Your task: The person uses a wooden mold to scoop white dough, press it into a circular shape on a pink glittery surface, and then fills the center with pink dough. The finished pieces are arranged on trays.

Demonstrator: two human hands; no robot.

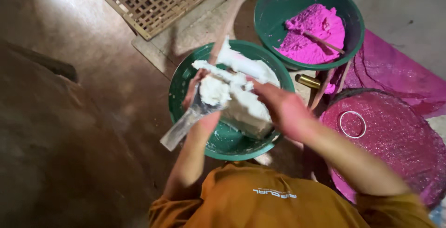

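A green basin (179,86) in front of me holds a heap of white paste (246,107). My left hand (197,102) is over the basin, closed around a clear, shiny scoop-like tool (179,128) loaded with a lump of white paste (214,91). My right hand (281,107), stained pink and blurred, reaches in from the right. Its fingertips rest on the paste beside that lump, and nothing is gripped in it.
A second green basin (274,5) at the back right holds pink paste (316,33) and a wooden stick (325,42). A round pink-coated tray (399,139) with a white ring (352,124) lies to the right. A woven bamboo rack (153,5) and a brass cylinder (307,81) lie nearby.
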